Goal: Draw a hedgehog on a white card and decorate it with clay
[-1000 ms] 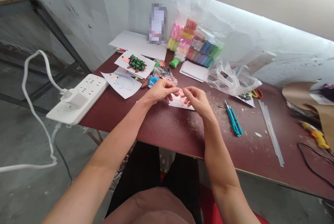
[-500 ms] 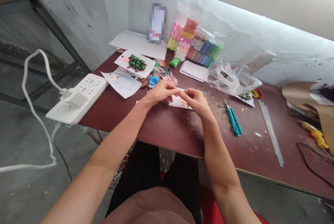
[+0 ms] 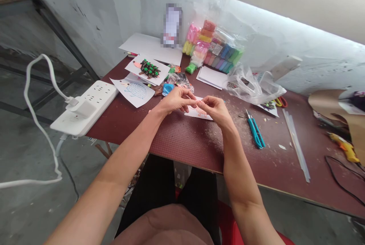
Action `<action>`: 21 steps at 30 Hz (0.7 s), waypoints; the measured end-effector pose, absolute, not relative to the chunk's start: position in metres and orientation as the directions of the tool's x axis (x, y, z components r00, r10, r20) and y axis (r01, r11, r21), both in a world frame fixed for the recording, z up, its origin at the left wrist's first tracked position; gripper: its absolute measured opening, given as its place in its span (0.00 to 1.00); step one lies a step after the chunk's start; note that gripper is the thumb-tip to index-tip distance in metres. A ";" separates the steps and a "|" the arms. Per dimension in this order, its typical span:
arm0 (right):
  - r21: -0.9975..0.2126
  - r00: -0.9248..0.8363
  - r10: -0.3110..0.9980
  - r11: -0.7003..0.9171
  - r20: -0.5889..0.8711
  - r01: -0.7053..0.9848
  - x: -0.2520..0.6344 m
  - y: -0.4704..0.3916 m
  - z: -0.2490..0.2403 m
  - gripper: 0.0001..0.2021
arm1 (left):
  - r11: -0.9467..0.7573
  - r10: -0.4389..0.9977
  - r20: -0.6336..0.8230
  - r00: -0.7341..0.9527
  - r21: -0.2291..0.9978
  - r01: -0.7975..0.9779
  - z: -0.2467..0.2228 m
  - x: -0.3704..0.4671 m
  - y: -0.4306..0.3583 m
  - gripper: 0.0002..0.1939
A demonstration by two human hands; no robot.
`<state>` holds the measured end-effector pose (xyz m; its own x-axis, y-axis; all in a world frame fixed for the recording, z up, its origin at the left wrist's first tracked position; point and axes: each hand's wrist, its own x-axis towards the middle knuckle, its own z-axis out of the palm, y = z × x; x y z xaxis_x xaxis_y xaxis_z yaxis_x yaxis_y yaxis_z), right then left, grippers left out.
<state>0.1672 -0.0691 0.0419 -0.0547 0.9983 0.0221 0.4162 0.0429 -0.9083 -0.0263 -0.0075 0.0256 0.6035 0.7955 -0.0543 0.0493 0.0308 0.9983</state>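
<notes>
My left hand [image 3: 179, 99] and my right hand [image 3: 214, 108] meet over a small white card [image 3: 203, 112] with an orange-red drawing. The fingertips of both are pinched close together; whatever lies between them is too small to make out. Beyond my left hand is a blue packet [image 3: 168, 89] among crumpled clear wrappers [image 3: 181, 80]. To the left lie a card with a blue hedgehog drawing [image 3: 135, 92] and a card bearing a dark, green-dotted hedgehog [image 3: 148, 69].
A white power strip [image 3: 85, 108] sits at the table's left edge. Bagged coloured clay [image 3: 202, 45] and a plastic bag [image 3: 253, 85] stand behind. Right lie a teal cutter [image 3: 256, 129], clear sticks [image 3: 296, 146] and a yellow glue gun [image 3: 344, 147].
My fingers have shifted slightly, and those of my left hand are spread a bit more. Somewhat more of the orange-red drawing shows beneath them.
</notes>
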 end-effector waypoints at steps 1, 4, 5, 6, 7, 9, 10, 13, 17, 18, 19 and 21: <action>-0.917 -0.057 0.998 0.037 0.016 0.396 0.167 -0.069 0.041 0.26 | 0.027 0.800 -0.045 0.598 0.999 0.039 0.024 -0.026 -0.007 0.09; -0.949 -0.069 0.998 0.032 0.010 0.315 0.166 -0.069 0.039 0.24 | 0.018 0.810 -0.029 0.585 1.000 0.025 0.023 -0.025 -0.006 0.07; -0.955 -0.071 0.997 0.040 0.019 0.295 0.166 -0.069 0.038 0.23 | 0.019 0.813 -0.030 0.581 1.000 0.025 0.022 -0.025 -0.005 0.06; -0.958 -0.070 0.997 0.050 0.032 0.282 0.165 -0.068 0.037 0.22 | 0.021 0.816 -0.033 0.577 0.999 0.027 0.023 -0.024 -0.005 0.05; -0.958 -0.064 0.997 0.059 0.043 0.279 0.164 -0.068 0.036 0.21 | 0.023 0.818 -0.035 0.574 0.999 0.029 0.023 -0.024 -0.005 0.05; -0.955 -0.046 0.997 0.066 0.055 0.290 0.163 -0.067 0.035 0.18 | 0.023 0.816 -0.040 0.577 0.999 0.037 0.024 -0.025 -0.006 0.05; -0.951 -0.038 0.998 0.066 0.057 0.301 0.163 -0.067 0.035 0.17 | 0.023 0.810 -0.045 0.585 0.999 0.044 0.024 -0.025 -0.006 0.06; -0.943 -0.033 0.997 0.078 0.071 0.322 0.162 -0.066 0.036 0.15 | 0.031 0.795 -0.071 0.603 0.997 0.077 0.024 -0.024 -0.007 0.06; -0.939 -0.065 0.994 0.102 0.086 0.327 0.161 -0.066 0.037 0.13 | 0.037 0.802 -0.096 0.589 0.993 0.111 0.027 -0.024 -0.008 0.03; -0.937 -0.075 0.993 0.107 0.087 0.334 0.161 -0.066 0.037 0.12 | 0.035 0.801 -0.099 0.590 0.992 0.119 0.028 -0.024 -0.008 0.04; -0.933 -0.084 0.993 0.112 0.088 0.343 0.162 -0.066 0.037 0.12 | 0.034 0.798 -0.103 0.594 0.991 0.127 0.029 -0.024 -0.008 0.04; -0.920 -0.098 0.991 0.123 0.093 0.372 0.162 -0.067 0.037 0.10 | 0.038 0.790 -0.118 0.601 0.989 0.144 0.031 -0.025 -0.008 0.05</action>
<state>0.1624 -0.0668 0.0370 -0.0980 0.9908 0.0930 0.3720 0.1232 -0.9200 -0.0248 -0.0082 0.0312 0.6014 0.7902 -0.1180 0.1443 0.0378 0.9888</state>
